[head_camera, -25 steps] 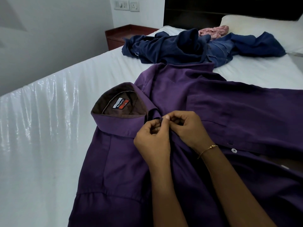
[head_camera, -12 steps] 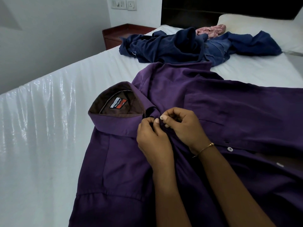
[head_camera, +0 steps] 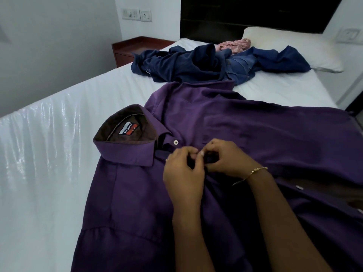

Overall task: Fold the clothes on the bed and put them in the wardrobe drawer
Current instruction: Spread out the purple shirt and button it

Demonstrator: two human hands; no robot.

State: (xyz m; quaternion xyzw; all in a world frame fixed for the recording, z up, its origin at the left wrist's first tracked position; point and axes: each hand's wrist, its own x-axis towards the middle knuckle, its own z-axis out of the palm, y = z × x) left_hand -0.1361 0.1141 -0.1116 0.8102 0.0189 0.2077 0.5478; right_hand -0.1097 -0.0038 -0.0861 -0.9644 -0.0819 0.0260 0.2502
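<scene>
Where it lies flat on the bed (head_camera: 49,173), purple shirt (head_camera: 255,130): left hand (head_camera: 183,173) and right hand (head_camera: 225,158), fingers (head_camera: 191,154) curled, pinching its front placket just below the collar (head_camera: 125,152).

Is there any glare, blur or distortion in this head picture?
Head view: glare streaks on the shiny white bed cover at left; wide-angle bending curves the bed edge; the hands look slightly soft on the purple shirt; the collar label stays readable.

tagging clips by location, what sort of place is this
Most likely a bedroom: a bed with a white sheet, a pillow against a dark headboard, and a wooden bedside table in the corner.
</scene>
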